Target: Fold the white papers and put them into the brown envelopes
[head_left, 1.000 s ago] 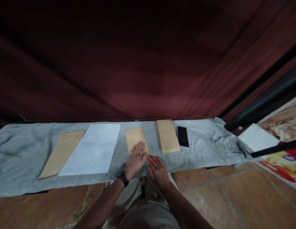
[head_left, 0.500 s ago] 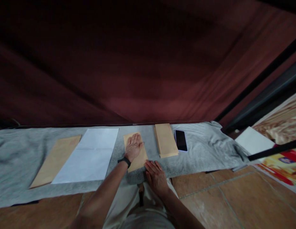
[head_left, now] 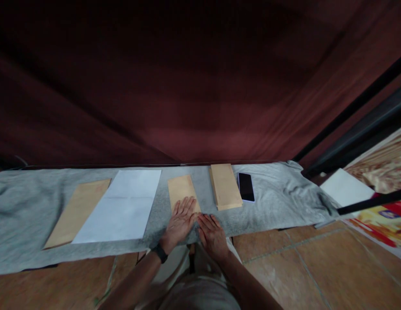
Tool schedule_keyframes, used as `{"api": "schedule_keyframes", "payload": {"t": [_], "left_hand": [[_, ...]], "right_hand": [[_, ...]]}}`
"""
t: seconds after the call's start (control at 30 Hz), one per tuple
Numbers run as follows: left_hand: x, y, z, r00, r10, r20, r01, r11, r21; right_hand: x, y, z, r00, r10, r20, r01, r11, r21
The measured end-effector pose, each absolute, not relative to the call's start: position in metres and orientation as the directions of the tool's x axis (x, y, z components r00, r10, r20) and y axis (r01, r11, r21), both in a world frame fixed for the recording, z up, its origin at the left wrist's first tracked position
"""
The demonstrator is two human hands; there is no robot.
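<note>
**Flat hands on a loose envelope over a soft cloth**

At the far left of the grey cloth (head_left: 32, 202) lies a brown envelope (head_left: 78, 211), angled, its right edge touching or slightly under a white sheet (head_left: 122, 206). Neither is held by anything; a sweep of a forearm across the cloth could drag both out of place.

The left hand (head_left: 178, 223) lies flat, fingers spread and extended, pressing on the near end of the middle envelope (head_left: 181, 189), which sits between the white sheet and a stack (head_left: 225, 186) of brown envelopes. It pinches nothing. Since the palm only bears down, a push forward could slide the envelope on the cloth or crease it if the cloth bunches beneath.

The right hand (head_left: 213, 234) lies just beside the left, fingers open and flat on the cloth near the envelope's near right corner; whether it touches the paper is unclear. If it presses unevenly against the left, the envelope may skew or buckle.

The stack stands just right of the middle envelope, and a phone (head_left: 246, 187) lies touching or nearly touching the stack's right edge. A tug on the cloth, which overhangs the tiled floor (head_left: 316, 267), could shift them all, and the phone would suffer most from a slide.
</note>
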State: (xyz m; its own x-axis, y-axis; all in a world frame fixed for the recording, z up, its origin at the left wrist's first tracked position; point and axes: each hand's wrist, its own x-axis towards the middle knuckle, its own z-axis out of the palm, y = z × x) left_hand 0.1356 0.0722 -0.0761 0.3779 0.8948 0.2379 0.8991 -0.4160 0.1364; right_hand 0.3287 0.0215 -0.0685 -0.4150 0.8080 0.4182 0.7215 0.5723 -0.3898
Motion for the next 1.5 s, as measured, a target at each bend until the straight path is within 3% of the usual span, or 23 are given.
{"api": "schedule_keyframes", "payload": {"t": [0.37,0.57,0.83,1.0,1.07,1.13,1.23,1.3,1.33,1.43,1.5], "left_hand": [[0.128,-0.008,-0.075,0.432,0.855,0.287,0.880,-0.470,0.075],[0.124,-0.020,-0.078,0.343,0.887,0.309,0.918,-0.386,0.089],[0.141,0.003,-0.057,0.208,0.938,0.277,0.956,-0.255,0.145],[0.155,0.022,-0.035,0.148,0.959,0.243,0.968,-0.191,0.166],[0.157,0.026,-0.024,0.107,0.967,0.230,0.963,-0.159,0.219],[0.154,0.031,-0.011,0.024,0.972,0.235,0.930,-0.107,0.351],[0.145,0.040,0.008,-0.227,0.949,0.218,0.709,0.008,0.705],[0.140,0.046,0.015,-0.402,0.908,0.114,0.369,0.047,0.928],[0.139,0.048,0.014,-0.455,0.890,0.031,0.170,0.053,0.984],[0.141,0.048,0.000,-0.465,0.850,-0.246,-0.306,0.106,0.946],[0.148,0.043,-0.017,-0.413,0.829,-0.377,-0.443,0.179,0.878]], "right_hand": [[0.327,0.022,-0.075,-0.408,0.820,0.402,0.742,0.554,-0.377],[0.322,0.022,-0.081,-0.270,0.868,0.418,0.803,0.442,-0.400],[0.307,0.041,-0.085,-0.099,0.937,0.334,0.771,0.284,-0.571],[0.306,0.051,-0.080,-0.039,0.944,0.326,0.566,0.290,-0.771],[0.303,0.053,-0.073,-0.045,0.937,0.347,0.471,0.327,-0.819],[0.300,0.054,-0.062,-0.063,0.921,0.383,0.418,0.373,-0.828],[0.298,0.055,-0.042,-0.113,0.901,0.418,0.444,0.422,-0.790],[0.299,0.054,-0.031,-0.133,0.894,0.427,0.477,0.436,-0.763],[0.300,0.053,-0.027,-0.143,0.889,0.435,0.493,0.445,-0.748],[0.299,0.047,-0.023,-0.193,0.863,0.466,0.536,0.491,-0.687],[0.298,0.040,-0.025,-0.271,0.840,0.469,0.554,0.535,-0.638]]}}
